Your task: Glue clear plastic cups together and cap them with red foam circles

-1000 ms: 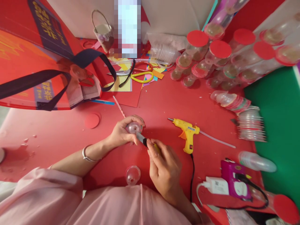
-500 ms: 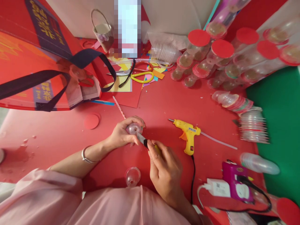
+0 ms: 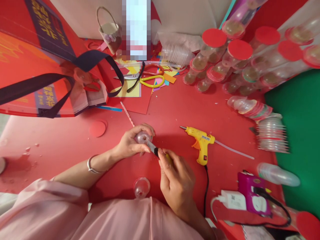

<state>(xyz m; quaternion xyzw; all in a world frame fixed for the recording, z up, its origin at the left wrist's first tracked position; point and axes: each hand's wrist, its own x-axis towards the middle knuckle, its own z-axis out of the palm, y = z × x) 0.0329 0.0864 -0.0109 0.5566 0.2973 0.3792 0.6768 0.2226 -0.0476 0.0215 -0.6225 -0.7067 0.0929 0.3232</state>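
My left hand (image 3: 130, 143) is closed around a small clear plastic cup (image 3: 143, 137), held bottom-up on the red table (image 3: 175, 110). My right hand (image 3: 176, 181) grips a yellow-handled craft knife (image 3: 155, 151); its grey blade touches the cup's near side. A second clear cup (image 3: 141, 187) lies on the table close to my body, between my two arms. A silver bracelet (image 3: 93, 165) is on my left wrist.
A yellow glue gun (image 3: 201, 143) lies right of my hands, its black cord running to a white plug (image 3: 231, 199) and purple power strip (image 3: 255, 196). Scissors (image 3: 150, 78) and paper scraps lie at the back. Stacked red-lidded cups (image 3: 225, 63) fill the back right. A red bag (image 3: 37, 63) stands left.
Both hands stay in place with cup and knife; the blade has shifted only slightly against the cup. The view has drifted a little.
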